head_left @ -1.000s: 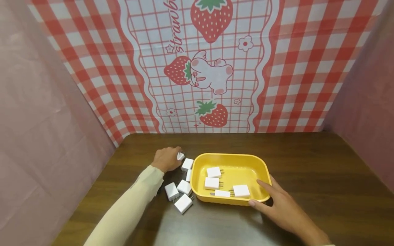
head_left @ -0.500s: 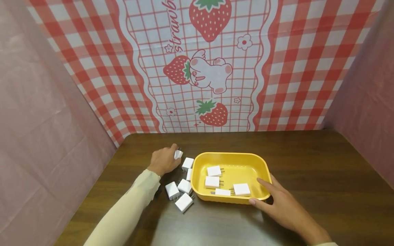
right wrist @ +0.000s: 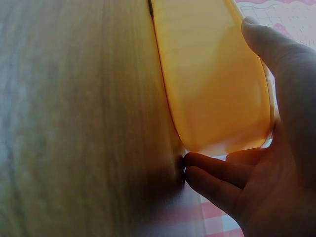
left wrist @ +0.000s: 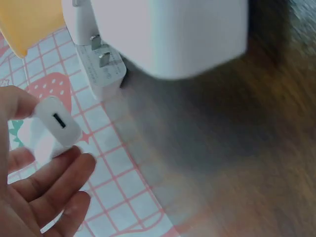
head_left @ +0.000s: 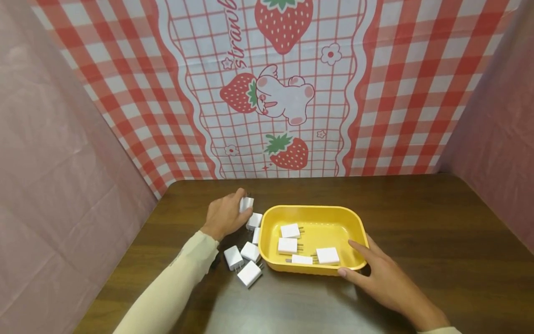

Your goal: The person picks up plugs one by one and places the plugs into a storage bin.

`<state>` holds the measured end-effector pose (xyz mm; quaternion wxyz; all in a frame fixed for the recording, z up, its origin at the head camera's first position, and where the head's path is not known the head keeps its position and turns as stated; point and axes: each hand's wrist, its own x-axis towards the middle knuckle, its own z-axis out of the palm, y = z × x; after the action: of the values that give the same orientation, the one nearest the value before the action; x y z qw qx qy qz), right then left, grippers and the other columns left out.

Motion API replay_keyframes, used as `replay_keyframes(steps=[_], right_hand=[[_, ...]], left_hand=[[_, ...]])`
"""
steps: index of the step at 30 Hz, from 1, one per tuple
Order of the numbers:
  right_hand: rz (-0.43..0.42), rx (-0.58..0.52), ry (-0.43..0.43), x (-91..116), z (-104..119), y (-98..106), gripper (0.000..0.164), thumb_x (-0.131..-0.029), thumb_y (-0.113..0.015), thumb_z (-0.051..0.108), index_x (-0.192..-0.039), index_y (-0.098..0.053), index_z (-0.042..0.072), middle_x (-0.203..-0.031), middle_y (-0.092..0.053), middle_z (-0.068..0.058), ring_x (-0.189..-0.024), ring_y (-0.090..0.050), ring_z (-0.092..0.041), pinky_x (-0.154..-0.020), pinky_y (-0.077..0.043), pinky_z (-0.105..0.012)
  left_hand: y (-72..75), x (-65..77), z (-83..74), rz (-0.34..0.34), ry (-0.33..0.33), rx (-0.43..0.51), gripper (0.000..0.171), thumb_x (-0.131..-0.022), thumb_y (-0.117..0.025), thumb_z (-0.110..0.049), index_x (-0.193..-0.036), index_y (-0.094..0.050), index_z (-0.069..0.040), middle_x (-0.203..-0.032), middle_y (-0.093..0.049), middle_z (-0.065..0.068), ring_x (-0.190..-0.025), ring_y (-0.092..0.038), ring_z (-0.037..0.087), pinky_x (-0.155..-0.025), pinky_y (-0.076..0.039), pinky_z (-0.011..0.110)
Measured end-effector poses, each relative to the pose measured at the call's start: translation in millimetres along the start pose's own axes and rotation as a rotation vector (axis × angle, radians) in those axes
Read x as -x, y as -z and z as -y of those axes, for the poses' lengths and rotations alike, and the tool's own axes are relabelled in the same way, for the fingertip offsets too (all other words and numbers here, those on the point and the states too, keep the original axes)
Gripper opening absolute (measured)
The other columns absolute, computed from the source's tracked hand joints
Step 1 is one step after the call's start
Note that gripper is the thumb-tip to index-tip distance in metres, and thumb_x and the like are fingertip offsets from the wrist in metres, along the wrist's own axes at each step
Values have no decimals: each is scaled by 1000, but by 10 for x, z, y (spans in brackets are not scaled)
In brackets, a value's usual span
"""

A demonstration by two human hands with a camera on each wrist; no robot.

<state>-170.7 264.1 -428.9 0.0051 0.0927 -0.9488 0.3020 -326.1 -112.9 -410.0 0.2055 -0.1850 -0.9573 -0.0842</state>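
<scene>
Off the far left corner of the yellow tray (head_left: pixel 317 215), the left hand (head_left: pixel 225 215) is pinching a white charger (head_left: pixel 246 204) between thumb and fingers; the left wrist view is showing a dark slot in one end of it. Across at the near right corner, the right hand (head_left: pixel 384 278) is gripping the tray, with its thumb resting at the near rim, one finger reaching over the right rim and other fingers pressing along the outer end wall.

Inside the tray, four more chargers are lying on the bottom: a far left charger (head_left: pixel 290 230) and a near left charger (head_left: pixel 288 246) are pointing their prongs right, while a narrow charger (head_left: pixel 301 260), sitting on edge by the near wall, and a right-hand charger (head_left: pixel 327 255) are pointing theirs left. Five loose chargers (head_left: pixel 249 273) are lying to the left of the tray, one being partly hidden by its wall.

Everything is resting on a dark wooden table (head_left: pixel 438 255). Behind it, a red-and-white strawberry cloth (head_left: pixel 289 155) is hanging, and pinkish fabric (head_left: pixel 62 162) is flanking both sides.
</scene>
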Motion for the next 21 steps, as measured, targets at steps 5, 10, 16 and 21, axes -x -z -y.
replay_keyframes(steps=[5,10,16,21], right_hand=[[-8,4,7,-3,-1,2,93,-82,-63,72,-146,-51,5,-159,-22,-28,-132,-42,-50,-96,-39,-67],[-2,5,4,-2,0,3,94,-82,-62,73,-145,-51,5,-159,-23,-29,-132,-42,-50,-96,-39,-67],[1,7,4,1,3,6,93,-83,-62,73,-146,-50,5,-159,-22,-29,-132,-42,-51,-96,-39,-68],[-13,11,14,1,-2,-7,92,-83,-63,72,-145,-51,5,-159,-23,-29,-132,-42,-50,-96,-39,-67]], left_hand=[[31,-17,-66,-121,-61,28,32,-83,-62,-40,-106,-59,-16,-66,-56,-2,-48,-46,17,-42,-37,35],[74,-30,-144,-189,-120,53,30,-83,-65,-38,-103,-59,-17,-68,-58,-3,-49,-47,16,-42,-37,34],[129,-50,-244,-195,-165,62,31,-85,-65,-39,-106,-61,-16,-70,-59,-3,-50,-47,14,-44,-39,32],[170,-73,-336,-196,-203,91,32,-86,-67,-38,-106,-61,-14,-70,-59,-3,-50,-46,12,-44,-38,30]])
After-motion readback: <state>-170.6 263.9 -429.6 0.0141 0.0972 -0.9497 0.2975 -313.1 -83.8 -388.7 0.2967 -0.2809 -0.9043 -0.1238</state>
